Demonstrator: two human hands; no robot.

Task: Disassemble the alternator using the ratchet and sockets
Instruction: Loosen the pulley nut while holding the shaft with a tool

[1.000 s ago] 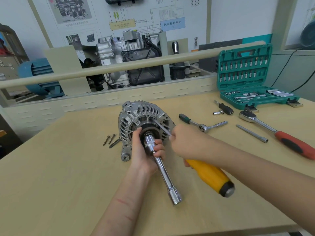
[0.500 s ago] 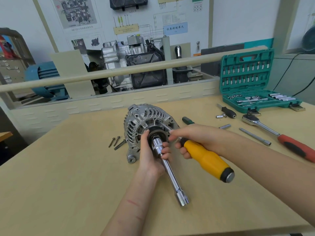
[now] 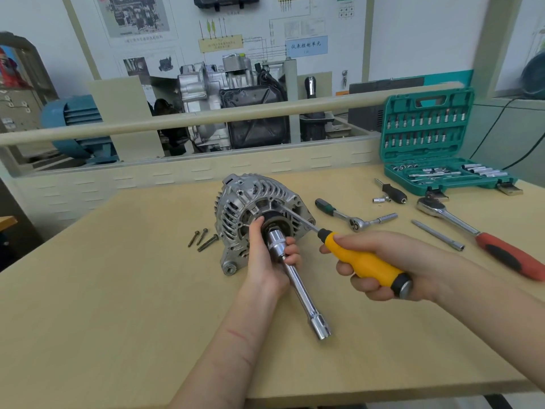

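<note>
ribbed cast-metal alternator (image 3: 259, 202), smooth yellow screwdriver (image 3: 361, 261) in right hand (image 3: 380, 264)

Our left hand (image 3: 267, 261) hides the alternator's (image 3: 259, 208) hub where the socket wrench (image 3: 298, 286) meets it. We cannot see where the screwdriver's (image 3: 362, 262) tip lands. The red ratchet's (image 3: 477, 236) handle runs off the right edge. Case (image 3: 427, 137) bits are too small to read.

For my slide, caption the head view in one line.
Left hand steadies socket wrench on alternator; right hand holds yellow screwdriver.
</note>
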